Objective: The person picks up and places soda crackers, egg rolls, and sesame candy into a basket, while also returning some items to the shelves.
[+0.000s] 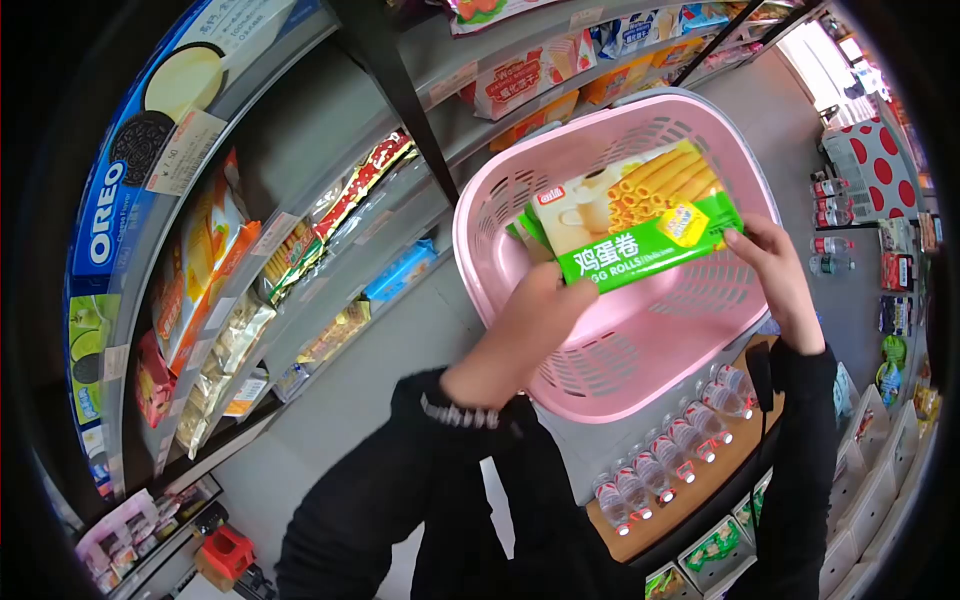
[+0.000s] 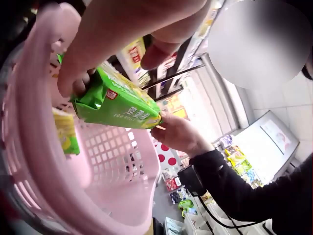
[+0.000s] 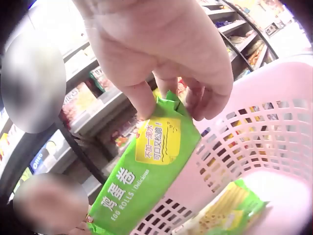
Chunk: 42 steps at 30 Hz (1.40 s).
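A green and cream egg roll packet [image 1: 640,215] is held up over the pink basket [image 1: 600,390]. My left hand [image 1: 525,325] grips its lower left end, and my right hand [image 1: 780,275] pinches the right end. In the left wrist view the packet [image 2: 117,105] stretches between my left hand [image 2: 132,34] and my right hand [image 2: 181,134]. In the right wrist view my right hand [image 3: 161,54] holds the packet's top corner, and another similar packet [image 3: 230,208] lies inside the basket.
Snack shelves [image 1: 290,240] stand at the left and beyond the basket. Several water bottles [image 1: 670,460] line a wooden ledge [image 1: 640,535] at the lower right. Grey floor [image 1: 300,440] shows between shelves and basket.
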Motion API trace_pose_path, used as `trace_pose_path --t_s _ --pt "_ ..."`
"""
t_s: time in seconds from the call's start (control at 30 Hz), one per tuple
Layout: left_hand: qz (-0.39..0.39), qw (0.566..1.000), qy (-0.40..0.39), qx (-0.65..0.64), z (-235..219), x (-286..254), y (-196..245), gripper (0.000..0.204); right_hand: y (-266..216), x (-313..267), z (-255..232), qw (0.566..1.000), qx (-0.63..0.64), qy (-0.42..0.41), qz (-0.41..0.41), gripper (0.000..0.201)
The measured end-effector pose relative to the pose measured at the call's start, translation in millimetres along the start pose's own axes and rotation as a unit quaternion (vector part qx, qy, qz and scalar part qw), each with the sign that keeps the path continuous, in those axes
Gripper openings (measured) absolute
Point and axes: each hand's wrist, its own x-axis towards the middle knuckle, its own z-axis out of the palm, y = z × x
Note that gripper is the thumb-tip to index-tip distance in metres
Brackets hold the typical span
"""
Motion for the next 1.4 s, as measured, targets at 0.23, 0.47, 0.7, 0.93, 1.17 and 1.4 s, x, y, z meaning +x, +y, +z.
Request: trace_pose_path --t_s 0.23,0.47,0.7,0.93,1.17,1.4 --pt "-0.052 0.994 -0.004 0.096 15 61 -30 0.031 67 84 -5 0.981 -0.056 -0.152 0.109 0.025" --pt "-0.127 0.967 0.094 0.202 8 116 -64 0.039 96 106 21 0.978 -0.032 -0.158 0.135 0.025" --pt "-0.154 0.937 -0.02 0.314 13 113 -57 0.034 112 107 32 0.958 -0.209 -0.132 0.148 0.034" --pt "-0.067 0.896 -0.039 0.437 34 67 2 0.029 59 90 30 0.907 -0.404 -0.113 0.032 0.052" --pt "0.129 0.982 0.038 0.13 1 -39 22 0.02 -57 -39 64 0.954 -0.242 -0.068 -0.161 0.036" --pt "-0.033 0.992 0.12 -0.037 -50 -180 -56 0.022 -69 -125 154 0.95 -0.065 -0.27 -0.143 0.032"
